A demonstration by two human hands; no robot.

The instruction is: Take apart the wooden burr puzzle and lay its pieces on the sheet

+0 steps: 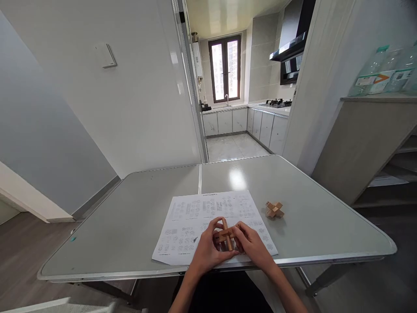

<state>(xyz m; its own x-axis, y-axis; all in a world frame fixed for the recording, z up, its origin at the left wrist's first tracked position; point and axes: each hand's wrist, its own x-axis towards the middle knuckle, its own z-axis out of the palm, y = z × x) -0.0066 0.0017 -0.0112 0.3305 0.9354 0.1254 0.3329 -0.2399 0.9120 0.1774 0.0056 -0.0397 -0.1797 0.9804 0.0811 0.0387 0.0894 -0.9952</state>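
Between my two hands is a wooden burr puzzle (226,235), made of crossed wooden sticks, one of them pointing toward me. My left hand (208,245) curls round its left side, thumb low and fingertips at the top. From the right, my right hand (250,243) grips the other side, with its fingers partly hidden behind the wood. Both hands are just over a printed instruction sheet (182,213) covered with small diagrams. A second wooden burr puzzle (275,210), cross-shaped and assembled, rests on the table to the right of the sheet.
The grey folding table (124,221) has a metal rim and a seam down its middle. A small teal bit (73,238) lies near its left edge. Large plastic bottles (374,71) stand on a cabinet (368,143) at the right. Behind, a doorway leads to a kitchen.
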